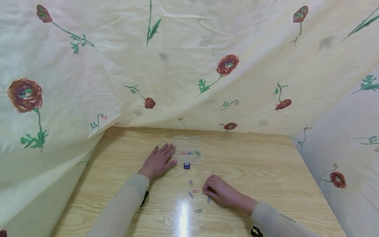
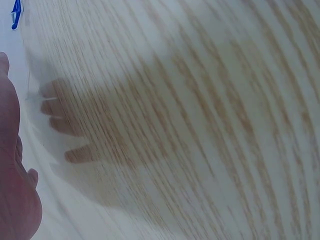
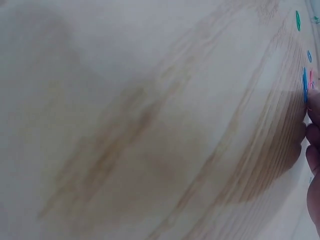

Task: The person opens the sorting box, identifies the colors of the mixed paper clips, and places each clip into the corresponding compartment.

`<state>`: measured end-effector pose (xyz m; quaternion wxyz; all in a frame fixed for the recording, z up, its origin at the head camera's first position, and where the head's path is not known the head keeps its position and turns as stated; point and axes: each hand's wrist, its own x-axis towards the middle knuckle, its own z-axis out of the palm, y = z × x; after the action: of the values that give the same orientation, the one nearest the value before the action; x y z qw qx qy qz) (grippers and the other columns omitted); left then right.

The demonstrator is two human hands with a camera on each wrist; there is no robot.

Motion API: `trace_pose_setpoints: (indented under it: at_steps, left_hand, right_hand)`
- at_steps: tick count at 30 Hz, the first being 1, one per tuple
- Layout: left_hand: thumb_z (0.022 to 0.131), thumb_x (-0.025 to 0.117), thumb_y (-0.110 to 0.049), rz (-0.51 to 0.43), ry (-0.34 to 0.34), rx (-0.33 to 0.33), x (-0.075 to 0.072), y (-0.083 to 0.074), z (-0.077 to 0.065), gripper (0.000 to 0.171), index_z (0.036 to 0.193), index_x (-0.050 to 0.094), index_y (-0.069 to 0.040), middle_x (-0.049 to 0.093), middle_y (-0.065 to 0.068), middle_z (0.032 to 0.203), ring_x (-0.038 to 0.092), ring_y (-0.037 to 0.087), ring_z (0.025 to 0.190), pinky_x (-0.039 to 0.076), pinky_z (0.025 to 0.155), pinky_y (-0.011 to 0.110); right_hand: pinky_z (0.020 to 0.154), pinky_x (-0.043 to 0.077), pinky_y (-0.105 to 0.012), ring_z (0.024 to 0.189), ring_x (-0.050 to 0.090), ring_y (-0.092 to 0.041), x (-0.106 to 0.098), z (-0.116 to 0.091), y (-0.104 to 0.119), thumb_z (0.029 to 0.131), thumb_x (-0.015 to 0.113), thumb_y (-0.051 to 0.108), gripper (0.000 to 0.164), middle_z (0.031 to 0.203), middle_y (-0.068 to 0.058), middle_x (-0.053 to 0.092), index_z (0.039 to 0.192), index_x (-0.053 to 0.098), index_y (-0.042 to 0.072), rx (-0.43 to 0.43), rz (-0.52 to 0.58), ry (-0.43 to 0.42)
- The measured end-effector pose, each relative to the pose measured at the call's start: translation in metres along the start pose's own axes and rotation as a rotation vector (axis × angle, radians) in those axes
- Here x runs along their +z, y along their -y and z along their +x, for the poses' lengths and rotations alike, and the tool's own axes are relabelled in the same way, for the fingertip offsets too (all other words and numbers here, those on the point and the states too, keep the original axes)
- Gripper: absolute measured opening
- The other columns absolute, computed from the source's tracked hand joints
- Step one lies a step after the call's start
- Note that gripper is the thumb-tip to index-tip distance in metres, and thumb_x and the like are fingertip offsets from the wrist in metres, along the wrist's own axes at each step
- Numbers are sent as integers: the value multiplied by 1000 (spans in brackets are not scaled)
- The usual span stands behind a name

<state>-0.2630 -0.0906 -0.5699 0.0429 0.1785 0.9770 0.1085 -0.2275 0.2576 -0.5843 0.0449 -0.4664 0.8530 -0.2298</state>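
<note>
A clear plastic case (image 1: 193, 160) with compartments lies with its lid (image 1: 186, 143) folded back. A red paper clip (image 1: 183, 152), a blue one (image 1: 189, 153) and green clips (image 1: 197, 153) lie in its upper row. My left hand (image 1: 158, 162) rests flat at the case's left edge, fingers straight. Nearer me, my right hand (image 1: 220, 191) has its thumb and forefinger pinched together; a bit of red shows at their tips, apparently a paper clip, mostly hidden. Beside it on the table are a red clip (image 1: 195, 191), a blue clip (image 1: 209, 199) and a green clip (image 1: 198, 210).
Two more blue clips, the upper one (image 1: 191, 183) and the lower one (image 1: 191, 195), lie between the case and me. A blue latch (image 1: 187, 166) marks the case's front. Floral cloth (image 1: 183, 82) hangs behind the wooden table (image 1: 251, 154) and along its sides.
</note>
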Motion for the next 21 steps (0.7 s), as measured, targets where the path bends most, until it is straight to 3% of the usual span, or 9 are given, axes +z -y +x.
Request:
trace_pose_setpoints:
  at_steps: [8, 12, 17, 21]
  left_hand:
    - [112, 39, -61, 7, 9, -4, 0, 0, 0, 76, 172, 22, -17, 19, 1, 178, 12, 24, 166, 8, 134, 53]
    - [112, 38, -61, 5, 7, 6, 0, 0, -1, 76, 172, 22, -17, 18, 2, 178, 13, 24, 166, 8, 134, 53]
    - [112, 37, -62, 13, 7, 9, -1, 1, -3, 76, 172, 21, -18, 18, 1, 178, 12, 23, 166, 8, 134, 53]
    - [112, 37, -62, 12, 2, 12, -1, 1, -4, 77, 172, 22, -18, 18, 1, 178, 12, 23, 166, 7, 134, 53]
  right_hand:
    - [87, 55, -30, 98, 54, -2, 2, 2, -1, 105, 71, 19, 4, 102, 17, 62, 105, 70, 23, -9, 10, -53]
    - [86, 57, -26, 97, 56, -2, -3, 7, -2, 104, 72, 18, 5, 104, 16, 62, 107, 70, 22, 33, 62, -95]
    - [88, 60, -28, 98, 62, -6, -17, 31, -5, 101, 74, 13, 9, 104, 10, 66, 106, 70, 18, 63, 144, -187]
    - [88, 62, -36, 98, 66, -13, -26, 61, -10, 99, 76, 8, 7, 101, 1, 72, 103, 71, 11, 24, 147, -252]
